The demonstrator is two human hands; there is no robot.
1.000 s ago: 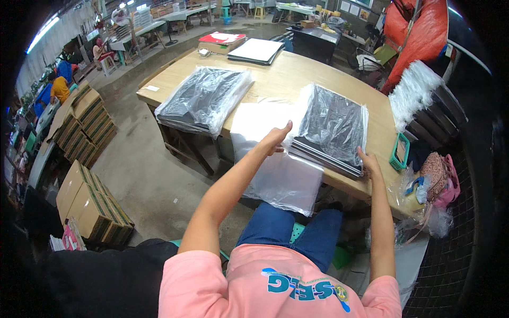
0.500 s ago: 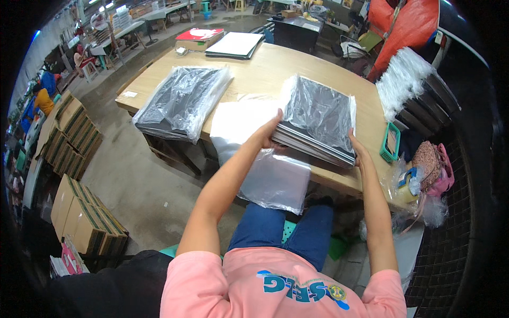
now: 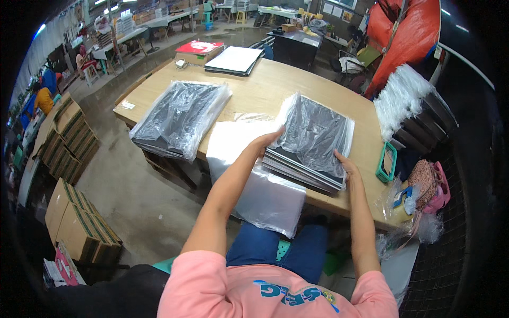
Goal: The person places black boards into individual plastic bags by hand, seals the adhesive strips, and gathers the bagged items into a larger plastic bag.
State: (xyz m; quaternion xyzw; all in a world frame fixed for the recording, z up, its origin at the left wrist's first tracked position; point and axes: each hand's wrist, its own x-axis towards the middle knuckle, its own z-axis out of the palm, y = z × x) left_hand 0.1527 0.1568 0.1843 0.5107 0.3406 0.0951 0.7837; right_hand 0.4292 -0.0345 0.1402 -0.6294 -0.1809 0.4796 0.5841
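A stack of flat black sheets or folders in clear plastic [image 3: 316, 135] lies near the table's front edge, its layered edges facing me. My left hand [image 3: 269, 142] grips its left front corner, its fingers partly hidden beside the stack. My right hand [image 3: 347, 168] closes on the right front corner, thumb on top. Left of this stack, clear plastic sleeves [image 3: 273, 204] hang over the table edge above my lap. A second plastic-wrapped black stack [image 3: 177, 116] sits farther left and slightly overhangs the edge.
On the wooden table [image 3: 286, 79] are white-topped boards [image 3: 233, 60], a red-topped box [image 3: 200, 50] and a green basket [image 3: 387, 160]. More wrapped black stacks [image 3: 419, 106] stand at right, near bags [image 3: 424, 183]. Cardboard bundles [image 3: 82, 220] stand on the floor at left. People sit farther off.
The whole view has shifted, so the table appears lower. Both hands remain at the stack, which looks slightly nearer to me; my right hand has moved a little left around its corner.
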